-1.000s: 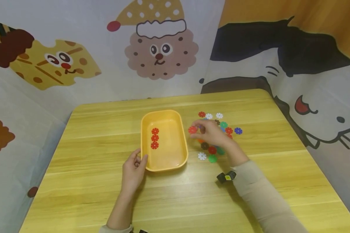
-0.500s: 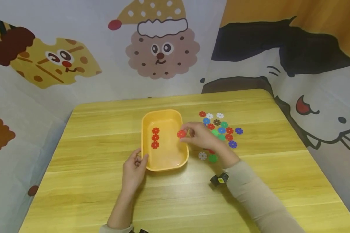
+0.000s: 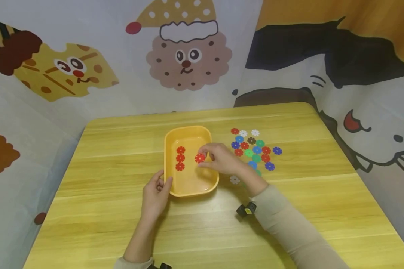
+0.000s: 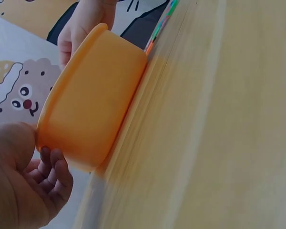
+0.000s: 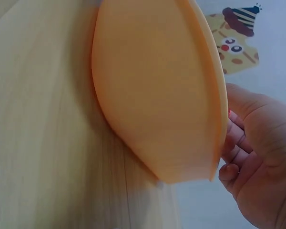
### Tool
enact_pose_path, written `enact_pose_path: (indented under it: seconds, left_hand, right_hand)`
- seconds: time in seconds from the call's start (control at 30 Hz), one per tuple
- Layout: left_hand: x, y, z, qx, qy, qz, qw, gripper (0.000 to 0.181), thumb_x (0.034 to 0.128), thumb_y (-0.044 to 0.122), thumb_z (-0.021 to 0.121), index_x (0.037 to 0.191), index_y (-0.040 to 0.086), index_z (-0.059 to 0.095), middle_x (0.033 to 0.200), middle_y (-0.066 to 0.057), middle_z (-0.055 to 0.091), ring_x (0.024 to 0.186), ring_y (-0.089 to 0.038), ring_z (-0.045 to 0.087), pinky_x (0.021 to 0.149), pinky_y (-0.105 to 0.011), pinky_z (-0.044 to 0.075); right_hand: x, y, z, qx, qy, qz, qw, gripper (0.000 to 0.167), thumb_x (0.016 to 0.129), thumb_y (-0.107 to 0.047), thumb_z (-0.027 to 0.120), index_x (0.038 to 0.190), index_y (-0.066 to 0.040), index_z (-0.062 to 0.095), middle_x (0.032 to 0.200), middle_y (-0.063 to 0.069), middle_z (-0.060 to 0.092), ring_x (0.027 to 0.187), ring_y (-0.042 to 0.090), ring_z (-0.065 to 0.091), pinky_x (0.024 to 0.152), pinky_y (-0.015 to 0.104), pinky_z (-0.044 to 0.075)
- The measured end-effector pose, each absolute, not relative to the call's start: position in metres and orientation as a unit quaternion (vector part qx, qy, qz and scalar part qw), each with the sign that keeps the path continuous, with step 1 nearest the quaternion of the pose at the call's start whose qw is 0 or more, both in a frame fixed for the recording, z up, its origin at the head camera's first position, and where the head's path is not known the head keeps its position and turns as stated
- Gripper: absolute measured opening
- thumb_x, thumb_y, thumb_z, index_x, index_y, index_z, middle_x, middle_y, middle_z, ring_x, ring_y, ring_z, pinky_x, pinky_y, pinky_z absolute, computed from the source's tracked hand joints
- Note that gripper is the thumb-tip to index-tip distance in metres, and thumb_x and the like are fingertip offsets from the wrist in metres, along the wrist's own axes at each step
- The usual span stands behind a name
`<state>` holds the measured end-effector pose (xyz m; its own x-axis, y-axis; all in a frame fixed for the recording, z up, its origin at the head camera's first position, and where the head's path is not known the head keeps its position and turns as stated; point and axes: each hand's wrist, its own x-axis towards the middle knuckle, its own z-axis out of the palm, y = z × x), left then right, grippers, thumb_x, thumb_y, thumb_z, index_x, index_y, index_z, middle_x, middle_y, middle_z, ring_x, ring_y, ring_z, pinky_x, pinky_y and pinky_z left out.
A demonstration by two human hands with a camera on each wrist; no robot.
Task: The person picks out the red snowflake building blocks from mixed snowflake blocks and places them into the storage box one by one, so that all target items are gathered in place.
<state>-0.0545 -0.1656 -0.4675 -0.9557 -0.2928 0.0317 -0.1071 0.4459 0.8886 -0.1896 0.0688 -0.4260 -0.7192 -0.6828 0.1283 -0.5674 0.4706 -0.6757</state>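
Red flower disc [image 3: 199, 158], pinched by the right hand [image 3: 222, 158] over the yellow tray [image 3: 190, 183], tray floor showing between it, the near wall and a column of three red discs [image 3: 180, 158] at left; left hand [image 3: 155, 196] gripping the near-left rim. Wood-grain tabletop [image 3: 101, 175], multicoloured discs [image 3: 257, 150] right of the tray, cartoon-printed backdrop [image 3: 188, 71] behind. Compared with half a second ago: held disc farther left, nearer the column.
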Motion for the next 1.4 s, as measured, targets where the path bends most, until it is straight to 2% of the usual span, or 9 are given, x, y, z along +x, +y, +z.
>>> enact_pose_path:
  seconds: [0.13,0.27,0.47,0.57,0.77,1.0,1.27,1.4]
  left_hand:
    - [-0.056,-0.168,-0.466,0.105,-0.862,-0.484,0.11,0.042,0.0965,0.016,0.07,0.133,-0.003,0.061,0.072,-0.006,0.059,0.055,-0.014,0.049,0.049,-0.023,0.041]
    - [-0.059,-0.17,-0.464,0.1,-0.866,-0.476,0.115,0.039,0.099,0.016,0.067,0.132,-0.004,0.061,0.069,-0.006,0.058,0.053,-0.014,0.049,0.047,-0.024,0.041]
    - [-0.062,-0.17,-0.463,0.102,-0.869,-0.471,0.115,0.035,0.1028,0.017,0.06,0.131,-0.004,0.062,0.067,-0.005,0.054,0.053,-0.015,0.046,0.046,-0.024,0.037]
    - [-0.064,-0.17,-0.462,0.097,-0.869,-0.472,0.114,0.035,0.1038,0.017,0.058,0.131,-0.005,0.061,0.069,-0.005,0.055,0.054,-0.016,0.046,0.048,-0.024,0.038]
    - [-0.065,-0.17,-0.463,0.095,-0.867,-0.475,0.116,0.034,0.1041,0.015,0.057,0.13,-0.005,0.061,0.07,-0.005,0.056,0.057,-0.016,0.048,0.049,-0.024,0.04]
    - [-0.066,-0.169,-0.464,0.096,-0.861,-0.486,0.117,0.033,0.1034,0.011,0.057,0.131,-0.007,0.061,0.071,-0.007,0.057,0.059,-0.013,0.048,0.051,-0.023,0.041]
    - [-0.067,-0.168,-0.463,0.093,-0.86,-0.488,0.117,0.032,0.1035,0.011,0.058,0.13,-0.007,0.061,0.071,-0.007,0.057,0.058,-0.013,0.049,0.051,-0.022,0.041]
    - [-0.067,-0.168,-0.463,0.095,-0.861,-0.486,0.117,0.033,0.1035,0.013,0.058,0.13,-0.006,0.061,0.071,-0.006,0.057,0.059,-0.015,0.049,0.051,-0.023,0.041]
  right_hand:
    - [-0.189,0.06,-0.426,-0.381,0.85,-0.356,0.077,0.039,0.086,-0.024,0.083,0.118,-0.006,0.069,0.098,-0.001,0.066,0.063,0.011,0.048,0.063,0.028,0.046]
    - [-0.187,0.05,-0.425,-0.393,0.848,-0.347,0.078,0.037,0.086,-0.026,0.083,0.116,-0.008,0.07,0.097,-0.003,0.066,0.066,0.011,0.05,0.064,0.027,0.047]
    - [-0.187,0.033,-0.426,-0.414,0.846,-0.325,0.082,0.042,0.086,-0.026,0.084,0.118,-0.003,0.07,0.101,0.001,0.069,0.065,0.011,0.051,0.063,0.025,0.047]
    - [-0.186,0.025,-0.429,-0.418,0.851,-0.308,0.085,0.04,0.085,-0.026,0.084,0.115,-0.004,0.07,0.1,0.002,0.07,0.07,0.014,0.057,0.069,0.026,0.05]
    - [-0.183,0.013,-0.431,-0.393,0.87,-0.279,0.104,0.036,0.084,-0.027,0.085,0.11,-0.007,0.071,0.099,0.002,0.07,0.094,0.021,0.065,0.087,0.033,0.052]
    - [-0.179,-0.002,-0.436,-0.383,0.879,-0.245,0.142,0.035,0.085,-0.028,0.084,0.112,-0.01,0.072,0.098,-0.002,0.069,0.09,0.014,0.062,0.083,0.03,0.05]
    - [-0.177,-0.006,-0.442,-0.399,0.878,-0.207,0.167,0.036,0.085,-0.031,0.084,0.113,-0.013,0.071,0.087,-0.007,0.062,0.08,0.012,0.057,0.075,0.028,0.048]
    - [-0.176,-0.006,-0.443,-0.401,0.875,-0.204,0.177,0.04,0.085,-0.033,0.084,0.116,-0.012,0.071,0.091,-0.004,0.065,0.082,0.012,0.057,0.077,0.028,0.048]
